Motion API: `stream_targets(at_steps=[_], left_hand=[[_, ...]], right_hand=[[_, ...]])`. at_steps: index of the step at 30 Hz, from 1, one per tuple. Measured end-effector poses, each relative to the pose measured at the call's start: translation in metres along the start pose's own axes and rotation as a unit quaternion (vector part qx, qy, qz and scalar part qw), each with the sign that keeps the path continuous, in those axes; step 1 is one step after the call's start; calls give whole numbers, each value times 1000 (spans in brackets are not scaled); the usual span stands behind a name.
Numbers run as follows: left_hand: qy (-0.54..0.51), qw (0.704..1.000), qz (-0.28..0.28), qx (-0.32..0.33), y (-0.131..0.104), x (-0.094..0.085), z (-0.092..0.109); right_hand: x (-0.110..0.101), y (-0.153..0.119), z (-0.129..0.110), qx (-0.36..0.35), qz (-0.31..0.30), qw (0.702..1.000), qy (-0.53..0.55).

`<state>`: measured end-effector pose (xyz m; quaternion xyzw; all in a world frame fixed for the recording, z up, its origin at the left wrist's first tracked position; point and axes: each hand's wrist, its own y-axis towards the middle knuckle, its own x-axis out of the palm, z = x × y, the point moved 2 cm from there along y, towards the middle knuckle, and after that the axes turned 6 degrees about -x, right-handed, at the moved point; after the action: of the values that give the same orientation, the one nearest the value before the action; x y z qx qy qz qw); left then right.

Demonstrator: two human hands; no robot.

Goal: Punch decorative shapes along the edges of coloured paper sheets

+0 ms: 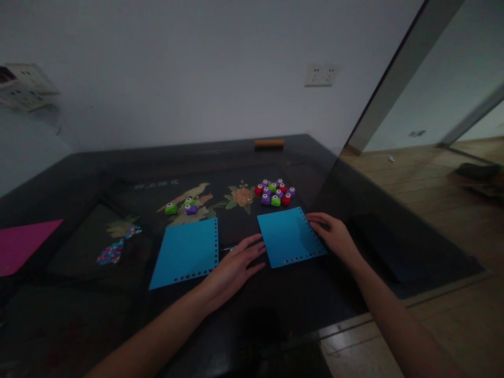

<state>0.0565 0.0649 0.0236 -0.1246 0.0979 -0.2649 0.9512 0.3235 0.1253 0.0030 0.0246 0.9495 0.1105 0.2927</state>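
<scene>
A blue sheet (pixel 290 236) with small holes along its right and bottom edges lies on the dark table. My right hand (pixel 331 233) rests at its right edge, fingers slightly bent and apart, gripping nothing visible. At its left edge my left hand (pixel 240 265) is spread, with nothing in it. Another blue sheet (pixel 187 249), holed on the same two sides, lies left of my left hand. Behind the right sheet sits a cluster of red, purple and green eyeball-like pieces (pixel 275 192). Two green pieces and a purple piece (pixel 191 210) stand behind the left sheet.
On the dark table (pixel 275 299), a pink sheet (pixel 25 244) lies at the far left, near a pile of small colourful bits (pixel 111 253). A brown bar (pixel 269 143) is at the back edge. Wall sockets (pixel 321 75) are above the table.
</scene>
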Motion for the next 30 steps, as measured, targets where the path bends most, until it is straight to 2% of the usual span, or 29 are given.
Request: stream_targets(at_steps=[2, 4, 6, 8, 10, 12, 13, 15, 17, 19, 22, 26, 30], left_hand=[[-129, 991, -7, -32, -1, 1, 1], [-236, 970, -4, -60, -2, 2, 1], [-291, 954, 3, -75, -2, 2, 0], [-287, 956, 4, -67, -2, 3, -4], [-215, 976, 13, -36, -1, 4, -8], [-77, 995, 51, 20, -2, 5, -11], [6, 996, 74, 55, -3, 7, -11], [165, 973, 95, 126, -6, 14, -9], [290, 937, 76, 180, -9, 24, -8], [372, 904, 53, 206, -9, 33, -9], [434, 875, 54, 208, -6, 42, -12], [459, 865, 66, 192, -2, 45, -14], [460, 866, 72, 182, -1, 45, -15]], right_hand=[[0, 0, 0, 1, -1, 1000, -9], [0, 1, 1, 4, -2, 1000, -21], [0, 2, 2, 3, -2, 999, -36], [0, 1, 4, 1, -4, 999, -49], [-1, 1, 6, 1, -4, 998, -61], [-3, 2, 7, 0, 1, 997, -78], [-3, 3, 7, -2, 6, 996, -88], [-4, 8, 4, -17, 13, 994, -109], [-1, 16, -3, -56, 3, 989, -134], [8, 28, -13, -122, -33, 976, -177], [28, 46, -25, -192, -99, 948, -233], [51, 61, -30, -205, -128, 936, -255], [57, 63, -30, -202, -132, 933, -267]])
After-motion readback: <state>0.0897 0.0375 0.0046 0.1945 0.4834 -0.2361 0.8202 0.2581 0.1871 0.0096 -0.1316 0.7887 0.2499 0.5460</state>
